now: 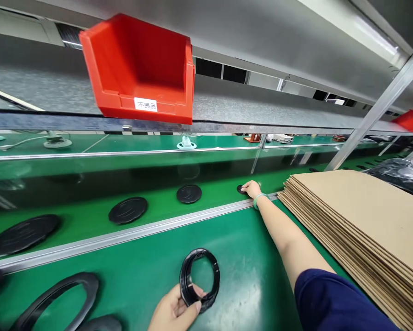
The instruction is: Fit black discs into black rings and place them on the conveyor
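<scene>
My left hand (pixel 177 305) grips a black plastic ring (pixel 216 280) by its lower left edge, held tilted above the green worktop (pixel 151 271). Stretched far forward, my right hand (pixel 252 188) has its fingers on a small-looking black disc (pixel 240 189) on the green belt (pixel 220 191); whether the disc is lifted I cannot tell. A bracelet circles the right wrist. Further black discs lie along the belt to the left, among them a scalloped one (pixel 189 194) and a larger-looking one (pixel 128 210). Another black ring (pixel 89 287) rests at the lower left.
A stack of brown cardboard sheets (pixel 361 202) stands on the right, close to my right arm. Overhead, a red bin (pixel 144 64) with a white label sits on the grey shelf (pixel 234 101). A metal rail (pixel 123 239) separates worktop and belt. A slanted metal post (pixel 375 110) rises at right.
</scene>
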{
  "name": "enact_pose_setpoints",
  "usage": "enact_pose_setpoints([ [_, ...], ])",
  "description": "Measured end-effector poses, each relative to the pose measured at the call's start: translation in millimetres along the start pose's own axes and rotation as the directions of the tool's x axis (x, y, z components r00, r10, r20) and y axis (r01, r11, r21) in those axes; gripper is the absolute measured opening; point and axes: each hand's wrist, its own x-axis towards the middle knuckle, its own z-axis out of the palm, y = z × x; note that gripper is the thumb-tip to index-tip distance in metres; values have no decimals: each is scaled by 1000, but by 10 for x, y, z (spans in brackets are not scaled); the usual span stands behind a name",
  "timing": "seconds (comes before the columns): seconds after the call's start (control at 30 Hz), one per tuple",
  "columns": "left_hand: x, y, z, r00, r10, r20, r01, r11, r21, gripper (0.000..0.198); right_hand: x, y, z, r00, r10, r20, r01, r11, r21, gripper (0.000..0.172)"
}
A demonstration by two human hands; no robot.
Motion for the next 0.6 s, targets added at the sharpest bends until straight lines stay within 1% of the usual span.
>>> enact_pose_setpoints([
  [0.07, 4, 46, -7, 1000, -25, 4, 25, 999, 21, 29, -129, -138, 5, 997, -35, -74, 40, 997, 62, 20],
  [0.17, 8, 75, 0, 994, -61, -92, 61, 998, -4, 36, -466, -394, 121, 979, -125, -161, 152, 973, 171, 18],
  [0.23, 10, 73, -3, 985, -57, -161, 56, 998, -7, 41, -807, -573, 233, 970, -178, -167, 215, 946, 244, 16],
  [0.33, 10, 58, -27, 972, -23, -234, 32, 999, 37, 41, -1424, -845, 348, 952, -289, -99, 305, 885, 351, 13],
  [0.4, 7, 50, -37, 968, -19, -250, 33, 998, 53, 44, -1814, -1016, 372, 873, -486, -48, 452, 767, 455, 10],
  [0.47, -1, 51, -31, 967, -35, -252, 48, 998, 48, 48, -2121, -1146, 388, 786, -618, -30, 544, 667, 508, 11],
  [0.53, -15, 61, -13, 964, -38, -264, 51, 998, 46, 51, -2326, -1213, 433, 682, -731, -25, 645, 586, 490, 14],
  [0.6, -29, 79, 3, 963, -31, -269, 47, 997, 54, 56, -2443, -1219, 509, 581, -814, -16, 744, 524, 414, 19],
])
